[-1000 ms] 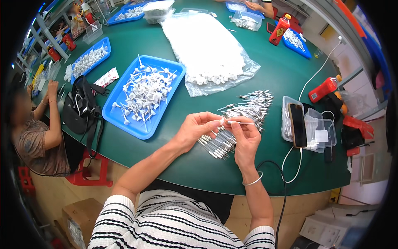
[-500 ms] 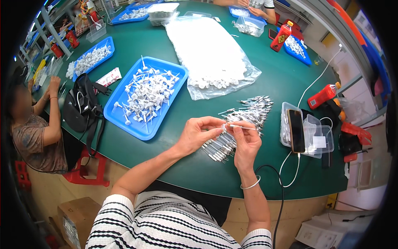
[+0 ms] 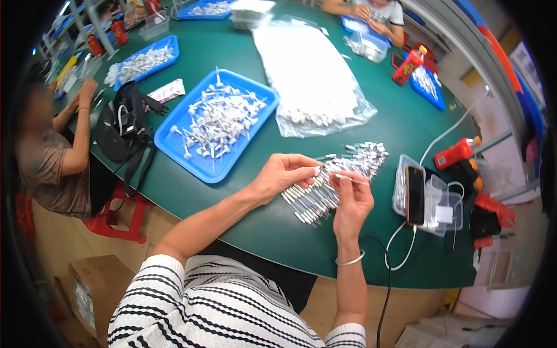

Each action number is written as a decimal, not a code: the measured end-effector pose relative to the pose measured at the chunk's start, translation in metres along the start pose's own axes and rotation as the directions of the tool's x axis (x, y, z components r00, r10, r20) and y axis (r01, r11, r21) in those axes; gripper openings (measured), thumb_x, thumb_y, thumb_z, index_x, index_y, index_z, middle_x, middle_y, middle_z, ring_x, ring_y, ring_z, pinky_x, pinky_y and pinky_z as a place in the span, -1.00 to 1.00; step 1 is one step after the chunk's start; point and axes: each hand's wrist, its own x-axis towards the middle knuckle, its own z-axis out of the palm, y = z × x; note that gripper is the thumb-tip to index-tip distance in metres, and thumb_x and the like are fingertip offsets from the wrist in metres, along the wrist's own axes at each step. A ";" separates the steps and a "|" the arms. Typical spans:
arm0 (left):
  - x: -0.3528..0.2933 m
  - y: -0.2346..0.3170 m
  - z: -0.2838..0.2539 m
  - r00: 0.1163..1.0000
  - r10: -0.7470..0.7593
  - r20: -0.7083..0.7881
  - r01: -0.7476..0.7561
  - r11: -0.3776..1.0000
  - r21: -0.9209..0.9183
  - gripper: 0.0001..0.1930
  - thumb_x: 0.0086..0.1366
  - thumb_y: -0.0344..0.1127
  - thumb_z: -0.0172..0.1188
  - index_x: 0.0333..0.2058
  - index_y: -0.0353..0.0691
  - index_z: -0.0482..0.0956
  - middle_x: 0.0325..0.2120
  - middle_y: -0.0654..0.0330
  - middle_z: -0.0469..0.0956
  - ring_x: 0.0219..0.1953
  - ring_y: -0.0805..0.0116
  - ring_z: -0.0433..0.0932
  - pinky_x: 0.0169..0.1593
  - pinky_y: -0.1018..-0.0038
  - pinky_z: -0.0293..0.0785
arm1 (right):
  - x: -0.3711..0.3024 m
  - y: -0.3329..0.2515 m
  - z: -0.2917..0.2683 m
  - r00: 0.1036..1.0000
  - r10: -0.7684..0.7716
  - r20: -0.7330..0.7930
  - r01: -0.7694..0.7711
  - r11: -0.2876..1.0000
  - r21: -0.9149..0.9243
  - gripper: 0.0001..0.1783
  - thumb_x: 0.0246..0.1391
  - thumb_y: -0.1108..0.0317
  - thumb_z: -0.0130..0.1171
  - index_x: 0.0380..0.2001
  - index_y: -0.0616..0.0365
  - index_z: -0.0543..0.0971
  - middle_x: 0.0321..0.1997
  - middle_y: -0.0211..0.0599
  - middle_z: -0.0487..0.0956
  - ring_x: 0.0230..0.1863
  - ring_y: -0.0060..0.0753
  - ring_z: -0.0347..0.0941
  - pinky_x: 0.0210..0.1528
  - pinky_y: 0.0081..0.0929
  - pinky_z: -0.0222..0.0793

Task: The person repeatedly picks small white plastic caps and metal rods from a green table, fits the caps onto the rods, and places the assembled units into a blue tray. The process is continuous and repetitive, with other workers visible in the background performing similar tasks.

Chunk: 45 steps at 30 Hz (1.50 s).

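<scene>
The left hand [image 3: 284, 174] is curled, its fingertips pinched on a small white tip [image 3: 317, 170]. Just beside it, the right hand [image 3: 352, 200] is closed round a thin metal rod [image 3: 351, 179], thumb and forefinger gripping it near the end that faces the left hand. Tip and rod seem to meet between the two hands, though the joint is too small to read clearly.

Directly under and beyond the hands lies a pile of rods [image 3: 336, 180], fanned out on the green surface [image 3: 261, 226]. Whether these are finished or waiting cannot be told. To the left of the left hand sits a blue tray [image 3: 180, 153] heaped with white parts [image 3: 217, 119]; it looks well stocked, so by my judgement much of the work is left. Farther out from the hands lies a clear bag [image 3: 316, 81] full of more white pieces.

To the right of the right hand stands a clear box [image 3: 435, 203] with a phone [image 3: 414, 194] laid on it and a white cable [image 3: 400, 249] trailing off. A black bag [image 3: 122, 130] rests past the tray.

The surface is a large round one, shared: another person [image 3: 49, 156] sits far to the left, and someone else's hands [image 3: 371, 11] work at the far side, among more blue trays.
</scene>
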 end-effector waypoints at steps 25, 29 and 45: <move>-0.002 0.003 0.002 0.968 -0.188 0.165 0.234 0.911 -0.340 -0.67 0.35 -0.33 0.08 0.04 -0.33 0.45 -0.30 0.13 0.60 -0.32 0.50 0.59 -0.21 0.63 0.57 | 0.001 0.005 0.002 0.997 -0.060 0.054 0.062 0.997 -0.040 -0.89 0.13 0.50 0.19 -0.27 0.28 0.54 -0.29 -0.33 0.57 -0.27 -0.62 0.47 -0.15 -0.64 0.40; -0.001 -0.002 0.002 0.963 -0.198 0.185 0.251 0.909 -0.333 -0.66 0.36 -0.32 0.08 0.05 -0.33 0.45 -0.31 0.15 0.59 -0.32 0.52 0.58 -0.22 0.63 0.57 | -0.002 0.005 0.002 0.994 -0.096 0.049 0.100 0.990 -0.100 -0.90 0.13 0.50 0.19 -0.27 0.27 0.54 -0.29 -0.37 0.58 -0.26 -0.64 0.47 -0.15 -0.65 0.38; -0.001 0.000 0.003 0.971 -0.188 0.145 0.226 0.918 -0.325 -0.70 0.35 -0.35 0.08 0.02 -0.32 0.46 -0.29 0.15 0.58 -0.31 0.51 0.57 -0.27 0.65 0.58 | -0.004 0.003 0.002 0.982 -0.161 0.102 0.184 0.941 -0.284 -0.89 0.11 0.50 0.21 -0.27 0.26 0.55 -0.25 -0.36 0.57 -0.24 -0.63 0.48 -0.20 -0.66 0.41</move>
